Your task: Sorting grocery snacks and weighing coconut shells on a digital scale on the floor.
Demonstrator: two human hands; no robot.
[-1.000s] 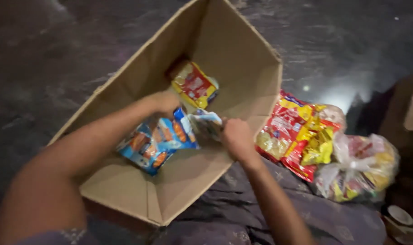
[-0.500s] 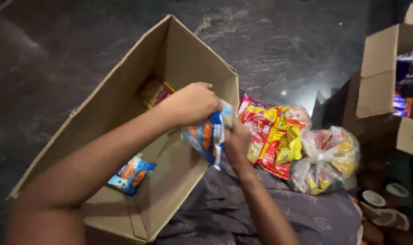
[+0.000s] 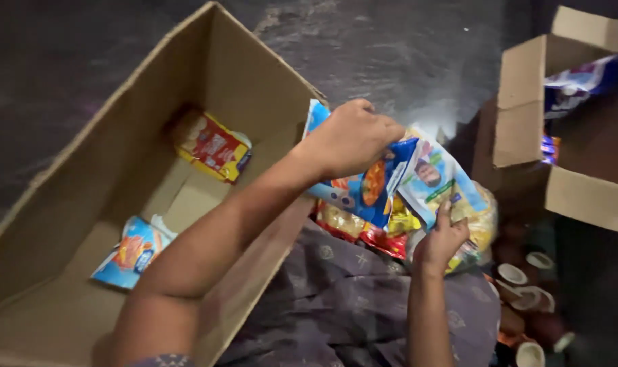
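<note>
The scene is dim, with warm light falling from above onto the cardboard box [image 3: 207, 75], whose inner walls are the brightest surface. A pale patch of glare sits on the dark floor [image 3: 417, 81] beyond it. The upper right and left corners sink into near black (detail there is lost). The left hand [image 3: 353, 136] and its forearm are softened by motion blur, and the snack packets [image 3: 390, 183] show smeared print. Fine grain covers the shadows.

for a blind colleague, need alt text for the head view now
The left hand grips a blue snack packet and the right hand a pale one, beside an open cardboard box holding two more packets.
</note>
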